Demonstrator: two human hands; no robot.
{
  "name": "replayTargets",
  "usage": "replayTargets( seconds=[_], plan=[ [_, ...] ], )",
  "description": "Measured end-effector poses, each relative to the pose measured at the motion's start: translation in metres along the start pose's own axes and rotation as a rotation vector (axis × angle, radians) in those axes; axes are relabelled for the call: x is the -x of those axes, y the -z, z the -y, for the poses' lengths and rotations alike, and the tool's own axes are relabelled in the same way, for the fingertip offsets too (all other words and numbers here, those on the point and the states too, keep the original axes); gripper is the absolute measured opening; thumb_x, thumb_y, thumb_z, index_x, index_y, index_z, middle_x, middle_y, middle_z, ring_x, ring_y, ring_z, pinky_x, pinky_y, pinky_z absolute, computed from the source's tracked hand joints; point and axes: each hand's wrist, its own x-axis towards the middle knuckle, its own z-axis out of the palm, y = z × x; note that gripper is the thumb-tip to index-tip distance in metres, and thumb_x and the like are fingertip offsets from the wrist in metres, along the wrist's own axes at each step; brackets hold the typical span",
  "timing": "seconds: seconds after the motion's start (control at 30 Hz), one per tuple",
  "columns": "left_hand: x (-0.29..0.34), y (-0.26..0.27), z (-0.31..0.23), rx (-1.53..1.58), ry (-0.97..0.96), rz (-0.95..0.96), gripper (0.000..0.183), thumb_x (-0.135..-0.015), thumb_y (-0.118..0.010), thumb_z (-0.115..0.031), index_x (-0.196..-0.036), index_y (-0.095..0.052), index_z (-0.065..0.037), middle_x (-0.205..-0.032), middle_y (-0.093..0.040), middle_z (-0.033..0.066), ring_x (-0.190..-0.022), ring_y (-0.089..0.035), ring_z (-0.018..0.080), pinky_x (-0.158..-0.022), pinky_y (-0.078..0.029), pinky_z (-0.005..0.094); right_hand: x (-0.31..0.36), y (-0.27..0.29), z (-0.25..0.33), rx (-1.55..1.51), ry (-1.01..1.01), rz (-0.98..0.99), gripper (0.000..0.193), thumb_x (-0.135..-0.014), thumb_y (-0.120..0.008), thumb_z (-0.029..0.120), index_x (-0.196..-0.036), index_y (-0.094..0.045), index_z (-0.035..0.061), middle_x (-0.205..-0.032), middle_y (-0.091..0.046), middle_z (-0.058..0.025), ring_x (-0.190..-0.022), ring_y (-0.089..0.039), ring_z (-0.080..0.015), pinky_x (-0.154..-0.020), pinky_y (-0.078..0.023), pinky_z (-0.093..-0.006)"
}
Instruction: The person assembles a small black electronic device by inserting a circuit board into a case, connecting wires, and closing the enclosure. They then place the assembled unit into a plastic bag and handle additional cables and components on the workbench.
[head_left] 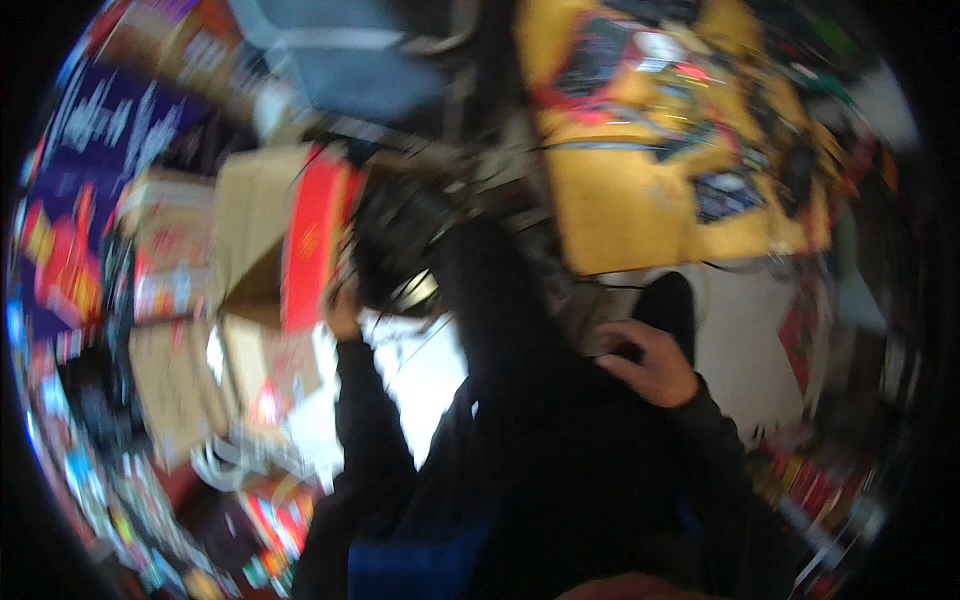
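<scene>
Nearest, at six o'clock, the person's dark sleeves and dark clothing fill the lower frame. The right hand, at about four o'clock from centre, curls its fingers over a dark, flat object against the dark cloth, probably to steady it; the blur hides what the object is. The left hand, at nine o'clock from centre, is raised and closed on the edge of a tangle of black gear with a pale ring, seemingly bearing its weight. Just beyond, at ten o'clock, an open cardboard box with a red flap crowds that hand. Farther off, at one o'clock, a yellow counter carries cluttered items; colourful packages line the left rim.
</scene>
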Motion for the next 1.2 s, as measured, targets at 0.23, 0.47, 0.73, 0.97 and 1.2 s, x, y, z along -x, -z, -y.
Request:
replayTargets(
  seconds=[0.23, 0.47, 0.73, 0.97, 1.2],
  plan=[
    [0.143, -0.147, -0.171, 0.219, -0.079, 0.365, 0.020, -0.101, -0.063, -0.017, -0.113, -0.062, 0.000, -0.098, -0.068, 0.0142, -0.070, -0.065, 0.0156, -0.056, -0.050, 0.0251, 0.020, 0.029, -0.008, -0.137, 0.109, -0.469, 0.022, -0.093, -0.074, 0.009, -0.113, -0.071, -0.0009, -0.094, -0.073, -0.0111, -0.087, -0.071, -0.0200, -0.078, -0.055, -0.0319],
    [0.218, -0.236, -0.222, 0.186, -0.140, 0.701, 0.018, -0.101, -0.061, -0.012, -0.112, -0.062, 0.002, -0.091, -0.068, 0.0129, -0.065, -0.064, 0.0143, -0.051, -0.047, 0.0235, 0.037, 0.073, -0.049, -0.359, 0.094, -0.772, 0.015, -0.098, -0.070, 0.008, -0.109, -0.070, -0.0024, -0.101, -0.072, -0.0051, -0.090, -0.067, -0.0111, -0.079, -0.054, -0.0282],
    [0.204, -0.328, -0.239, 0.087, -0.337, 0.810, 0.015, -0.098, -0.069, -0.013, -0.105, -0.063, -0.001, -0.081, -0.058, -0.0019, -0.070, -0.053, 0.0054, -0.063, -0.042, 0.0220, 0.029, 0.099, -0.072, -0.456, 0.166, -0.906, 0.013, -0.101, -0.067, 0.008, -0.108, -0.068, -0.0035, -0.097, -0.070, -0.0053, -0.091, -0.066, -0.0128, -0.085, -0.053, -0.0278],
    [0.196, -0.346, -0.209, -0.096, -0.481, 0.657, 0.014, -0.096, -0.071, -0.013, -0.095, -0.065, -0.001, -0.074, -0.058, -0.0019, -0.065, -0.049, 0.0047, -0.060, -0.042, 0.0235, 0.035, 0.145, -0.104, -0.451, 0.187, -1.155, 0.019, -0.099, -0.069, 0.013, -0.109, -0.068, -0.0023, -0.093, -0.071, -0.0043, -0.085, -0.066, -0.0104, -0.078, -0.053, -0.0267],
    [0.201, -0.349, -0.214, -0.083, -0.496, 0.651, 0.014, -0.097, -0.070, -0.012, -0.094, -0.065, 0.001, -0.072, -0.057, -0.0026, -0.064, -0.047, 0.0043, -0.059, -0.040, 0.0229, 0.000, 0.233, -0.119, 0.274, 0.025, -1.438, 0.054, -0.085, -0.082, 0.029, -0.125, -0.063, -0.0022, -0.131, -0.058, -0.0226, -0.115, -0.062, -0.0327, -0.097, -0.052, -0.0418]
  ],
)
